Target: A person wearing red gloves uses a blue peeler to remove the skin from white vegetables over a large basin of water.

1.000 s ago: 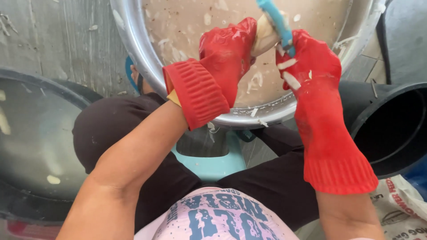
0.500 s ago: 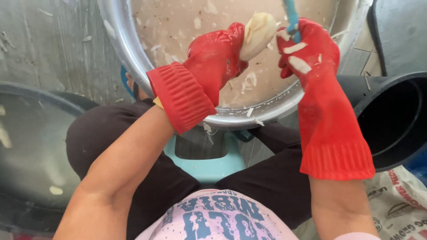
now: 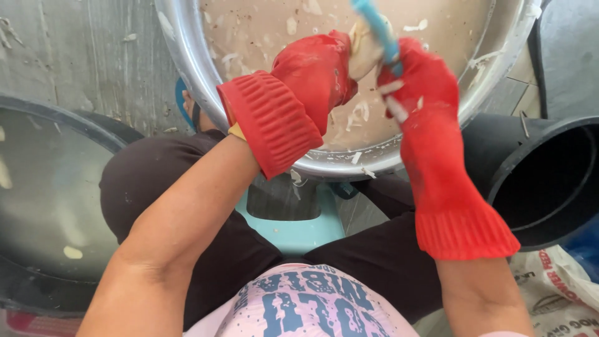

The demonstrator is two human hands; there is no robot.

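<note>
Top centre of frame: left hand [image 3: 318, 75] in a red rubber glove, fingers curled round a pale, rounded peeled vegetable piece [image 3: 364, 47]. Grasp is firm; the piece sits between both gloves, over the wide shiny metal basin [image 3: 187, 59].

Right hand [image 3: 424, 81], also red-gloved, is clenched on a blue-handled peeler [image 3: 377, 28]. The handle's long axis runs from the fist up and slightly left, its far end cut off by the top edge of frame. The blade end is not clear. The tool lies against the right side of the pale piece. The piece's own long axis: cannot tell, mostly hidden by glove fingers.

Edges and room:
- The basin rim curves under both wrists at mid-frame; the left glove cuff overlaps the near rim. The basin holds cloudy brownish water with pale peel scraps floating in it; scraps also stick to the rim and the right glove.
- Right: a black round plastic tub [image 3: 543, 181], its opening just beside the right forearm. Tight on that side.
- Left: a large dark round tub of water [image 3: 43, 206], close to the left knee, well apart from the hands.
- Below the basin: a teal plastic stool [image 3: 293, 228] between the person's dark-trousered legs.
- Lower right corner: a printed woven sack [image 3: 561, 293].
- Upper left: grey concrete floor [image 3: 81, 56], bare but for a few flecks.
</note>
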